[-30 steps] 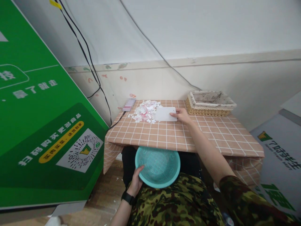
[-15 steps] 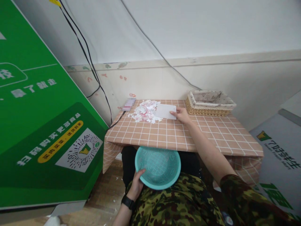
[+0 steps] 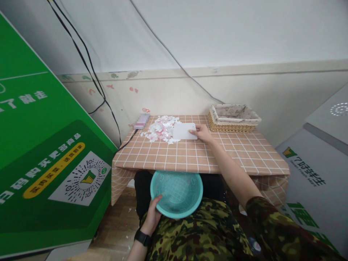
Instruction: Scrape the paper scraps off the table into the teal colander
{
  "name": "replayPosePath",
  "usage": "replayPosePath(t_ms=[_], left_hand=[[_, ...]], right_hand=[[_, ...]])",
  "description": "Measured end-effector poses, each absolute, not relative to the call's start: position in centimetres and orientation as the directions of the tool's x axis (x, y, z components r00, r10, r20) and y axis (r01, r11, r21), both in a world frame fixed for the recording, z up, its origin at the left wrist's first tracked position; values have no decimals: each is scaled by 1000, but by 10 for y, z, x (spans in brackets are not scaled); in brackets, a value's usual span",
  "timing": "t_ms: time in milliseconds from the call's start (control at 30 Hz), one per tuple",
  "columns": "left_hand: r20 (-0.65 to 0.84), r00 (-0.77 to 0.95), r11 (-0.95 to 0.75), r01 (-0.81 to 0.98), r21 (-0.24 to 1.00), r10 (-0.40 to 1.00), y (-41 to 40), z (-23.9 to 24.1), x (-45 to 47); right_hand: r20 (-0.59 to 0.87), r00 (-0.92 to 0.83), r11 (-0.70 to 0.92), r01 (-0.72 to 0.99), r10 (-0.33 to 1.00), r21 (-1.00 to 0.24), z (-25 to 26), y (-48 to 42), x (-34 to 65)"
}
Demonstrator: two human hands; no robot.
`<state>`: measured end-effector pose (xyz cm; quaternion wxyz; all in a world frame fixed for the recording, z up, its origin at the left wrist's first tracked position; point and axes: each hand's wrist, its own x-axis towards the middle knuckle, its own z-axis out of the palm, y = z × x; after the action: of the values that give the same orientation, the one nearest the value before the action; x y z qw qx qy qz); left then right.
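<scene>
My left hand (image 3: 154,213) grips the near left rim of a teal plastic colander (image 3: 176,208), thumb over the edge and fingers hidden underneath. The colander sits at my lap against the table's front edge, and nothing shows inside it. Up on the table, my right hand (image 3: 201,133) pinches the right end of a flat white rectangular scraper (image 3: 182,131). Its left edge reaches into a loose pile of white and pink paper scraps (image 3: 162,128).
A wicker basket (image 3: 233,126) with a cloth liner stands at the back right of the checked tablecloth (image 3: 163,158). A blurred flat device (image 3: 141,121) with a black cable lies at the back left. A green panel (image 3: 32,145) rises on the left, a grey cabinet (image 3: 312,156) on the right.
The whole view has shifted, so everything appears further left. Both hands keep their holds. The scraper overlaps the scraps much as before, looking slightly lower against the pile.
</scene>
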<state>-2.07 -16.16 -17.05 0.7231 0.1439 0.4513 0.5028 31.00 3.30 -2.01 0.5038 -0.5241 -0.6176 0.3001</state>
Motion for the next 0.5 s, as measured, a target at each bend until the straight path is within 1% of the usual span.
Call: replayPosePath(t_ms=[100,167,333,500], left_hand=[[-512,71,449,-593,668,856,-162,-168,-20],[-509,71,447,-593,670,858,-163,-167,-19],[-521,64,450,-599,662,851,-163,-166,-19],[-524,78,458,-605,652,848,-162,-167,-19]], right_hand=[[238,65,213,260,969,-942,-19,33,313],[225,82,200,235,971,-951,-19,33,314],[205,0,201,204,979,-958,-20,34,314],[165,0,164,128,986,-978,-20,32,313]])
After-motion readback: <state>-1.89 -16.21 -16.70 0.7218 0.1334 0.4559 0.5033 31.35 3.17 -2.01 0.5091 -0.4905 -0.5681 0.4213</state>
